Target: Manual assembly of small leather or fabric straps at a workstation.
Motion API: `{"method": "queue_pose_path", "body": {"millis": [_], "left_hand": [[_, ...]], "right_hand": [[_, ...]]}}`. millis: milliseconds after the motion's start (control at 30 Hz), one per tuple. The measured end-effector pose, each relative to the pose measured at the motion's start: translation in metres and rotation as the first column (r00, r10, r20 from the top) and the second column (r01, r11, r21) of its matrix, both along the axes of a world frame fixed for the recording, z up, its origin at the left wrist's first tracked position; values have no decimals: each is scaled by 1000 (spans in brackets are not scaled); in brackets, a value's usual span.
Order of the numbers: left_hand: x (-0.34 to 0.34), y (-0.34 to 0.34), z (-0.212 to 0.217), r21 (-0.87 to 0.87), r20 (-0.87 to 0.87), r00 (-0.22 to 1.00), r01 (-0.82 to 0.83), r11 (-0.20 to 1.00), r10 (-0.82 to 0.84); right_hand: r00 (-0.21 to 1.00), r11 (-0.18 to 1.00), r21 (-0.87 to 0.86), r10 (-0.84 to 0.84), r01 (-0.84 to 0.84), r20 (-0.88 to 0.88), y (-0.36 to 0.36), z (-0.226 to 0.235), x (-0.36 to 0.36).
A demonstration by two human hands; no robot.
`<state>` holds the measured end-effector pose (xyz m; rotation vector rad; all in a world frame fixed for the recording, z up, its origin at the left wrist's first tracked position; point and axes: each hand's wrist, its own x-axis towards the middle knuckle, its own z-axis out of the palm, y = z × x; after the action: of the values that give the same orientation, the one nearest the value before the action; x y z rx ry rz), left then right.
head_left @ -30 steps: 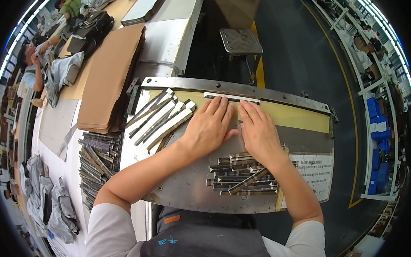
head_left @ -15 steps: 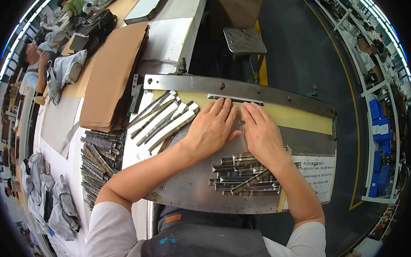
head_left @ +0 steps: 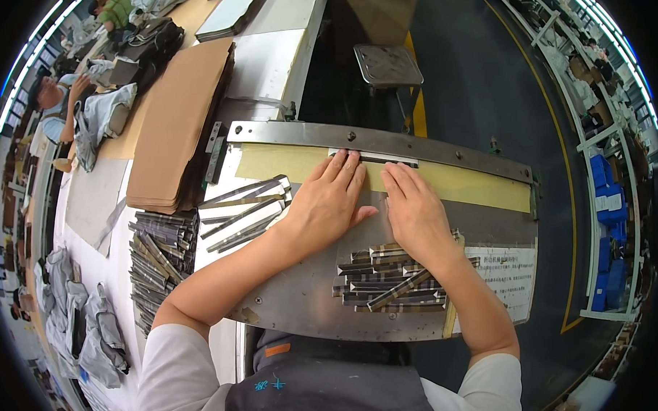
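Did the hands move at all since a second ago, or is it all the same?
Hardly anything changed. Both the left hand and the right hand stayed pressed flat on the narrow strip by the metal bar. Nothing was picked up or let go. The pile of folded strips lies as before.

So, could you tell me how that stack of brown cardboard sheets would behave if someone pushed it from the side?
The cardboard stack is many thin flat sheets, so the top ones would probably slide and fan out. A single sheet looks light and likely bends; the whole pile seems heavy. It lies flat on the white table, so tipping seems unlikely.
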<state>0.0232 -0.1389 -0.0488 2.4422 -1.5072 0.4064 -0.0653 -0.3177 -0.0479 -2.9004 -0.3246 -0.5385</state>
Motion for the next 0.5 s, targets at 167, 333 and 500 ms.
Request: {"method": "queue_pose_path", "body": {"millis": [167, 333, 500], "left_hand": [[-4, -4, -3, 20, -16, 1000, -7, 1000, 7], [-11, -5, -3, 47, -12, 1000, -2, 999, 2], [-12, -7, -5, 64, 39, 999, 9, 998, -11]], "right_hand": [[1000, 1000, 5, -4, 4, -23, 0, -1, -2], [1000, 1000, -2, 0, 0, -14, 1, 1, -2], [999, 1000, 18, 5, -4, -34, 2, 2, -2]]}}
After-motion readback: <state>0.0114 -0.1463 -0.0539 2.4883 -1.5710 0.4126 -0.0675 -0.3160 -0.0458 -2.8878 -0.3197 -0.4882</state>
